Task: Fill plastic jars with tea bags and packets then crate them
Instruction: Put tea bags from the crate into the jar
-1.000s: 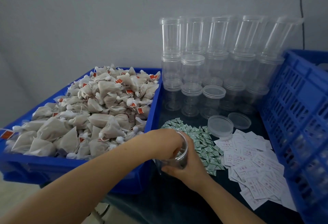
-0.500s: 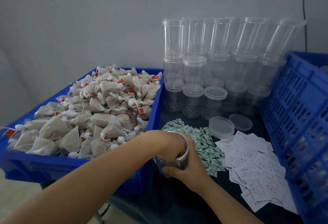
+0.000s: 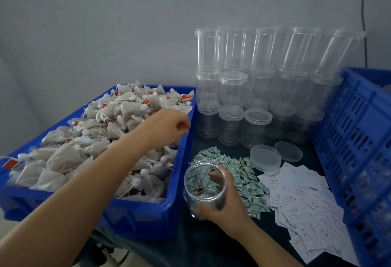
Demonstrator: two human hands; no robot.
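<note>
Nearest, at the table's front edge: right hand (image 3: 222, 207) wrapped around an open clear jar (image 3: 204, 186), fingers curled against its far wall, thumb at its base; jar upright, just beside the right wall of the blue bin (image 3: 148, 220), with little visible inside beyond a small red tag near the bottom. Close behind and right of the jar: heap of green packets (image 3: 243, 180), then white slips (image 3: 306, 209) fanned out toward the blue crate (image 3: 355, 139) along the right edge. Left hand (image 3: 169, 128) over the heaped tea bags (image 3: 88, 146) near the bin's right rim, fingers loosely curled, no bag plainly gripped. Further back: two loose lids (image 3: 265, 157), one narrow strip of dark tabletop between them and the stacked empty jars (image 3: 254, 80) against the wall.
</note>
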